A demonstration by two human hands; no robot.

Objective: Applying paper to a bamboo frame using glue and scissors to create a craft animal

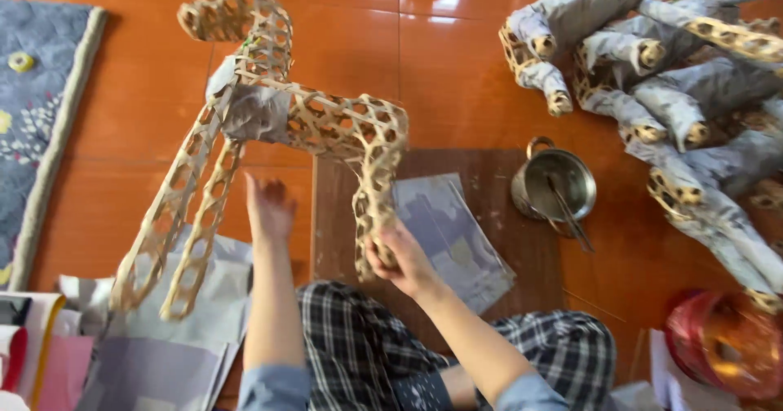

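A woven bamboo lattice frame shaped like a four-legged animal (pixel 318 121) is held tilted above the orange tiled floor. A patch of grey paper (pixel 254 111) is stuck on its chest, below the neck. My right hand (pixel 400 258) grips one of its hind legs near the lower end. My left hand (pixel 269 207) is raised with fingers apart, a little below the frame's belly and between the front and hind legs, touching nothing that I can see.
A dark wooden board (pixel 489 183) lies on the floor with grey paper sheets (pixel 449 232) on it. A small metal pot (pixel 556 184) with a stick sits beside it. Paper-covered frames (pixel 677 93) pile at right. Loose paper (pixel 196 313) lies at left, near a rug (pixel 41 117).
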